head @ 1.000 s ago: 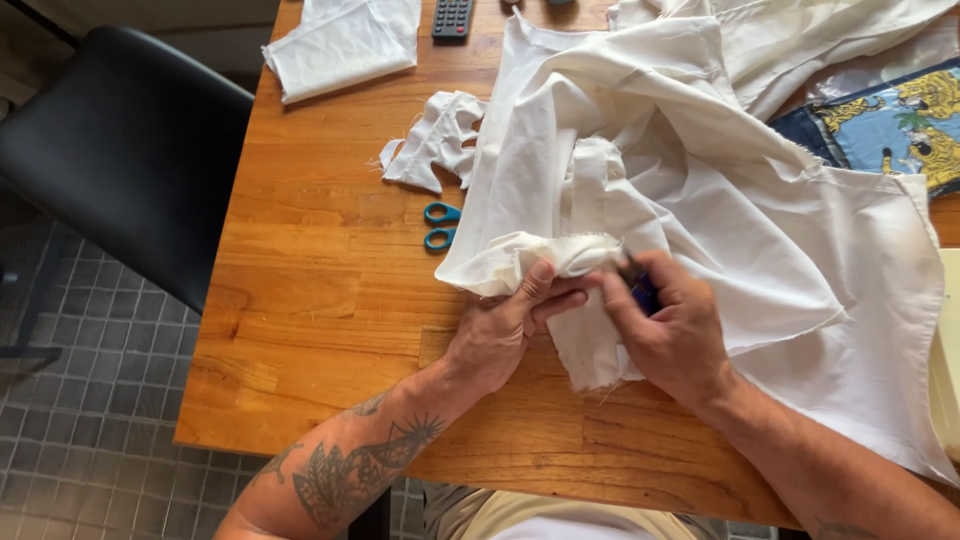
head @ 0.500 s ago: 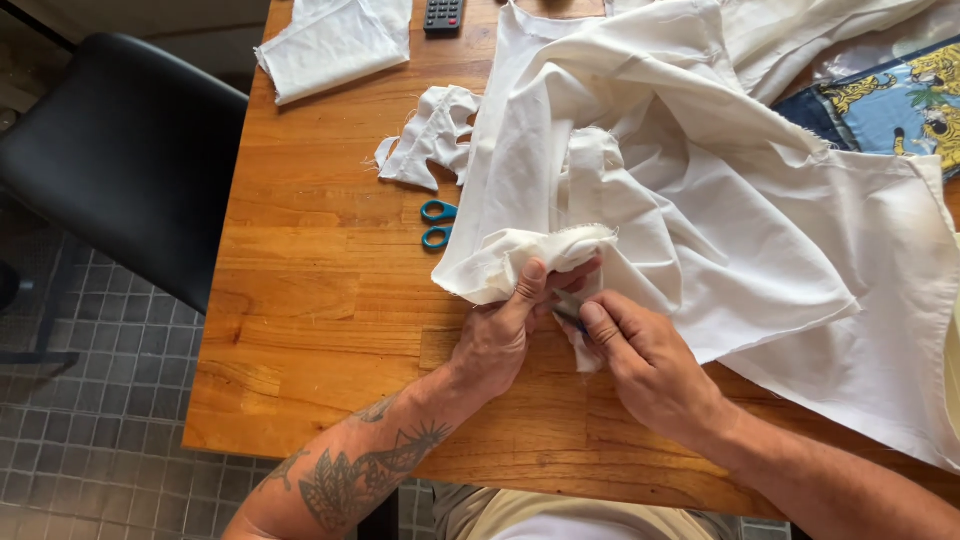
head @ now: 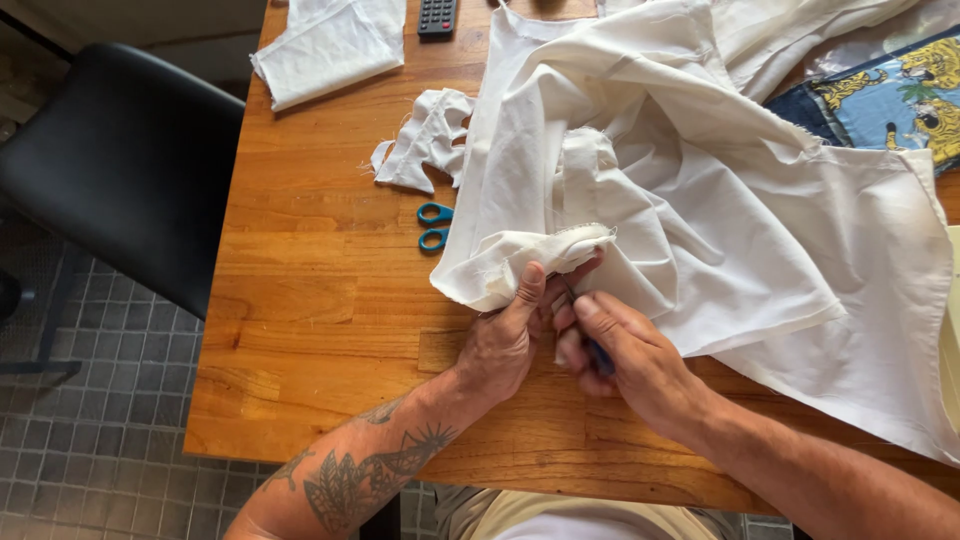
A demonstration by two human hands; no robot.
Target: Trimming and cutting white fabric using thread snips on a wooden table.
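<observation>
While your left hand (head: 505,340) pinches a rolled, frayed edge of the white cloth (head: 700,210) between thumb and fingers, your right hand (head: 625,360) sits just beside it, closed around a small blue-handled tool (head: 598,355) whose tip meets the fabric right at the pinch. What kind of tool it is cannot be told; most of it is hidden in your fist.

From the pinch, the cloth spreads away from you and to the right in loose folds, covering much of the wooden table (head: 300,300). It looks light, thin and very soft, so it should slump and shift wherever it is not held. A judgement: hold it close to the working point, on the thick rolled edge, where several layers give your fingers something firm. The raw edge is fraying and may pull threads if tugged.

Just beyond your left hand, blue scissor handles (head: 435,226) poke out from under the cloth. Farther off lie a crumpled white scrap (head: 425,140), a folded white piece (head: 330,45) and a dark remote control (head: 437,17). Beyond the cloth on the right is blue patterned fabric (head: 880,100). A black chair (head: 120,170) stands well to the left.
</observation>
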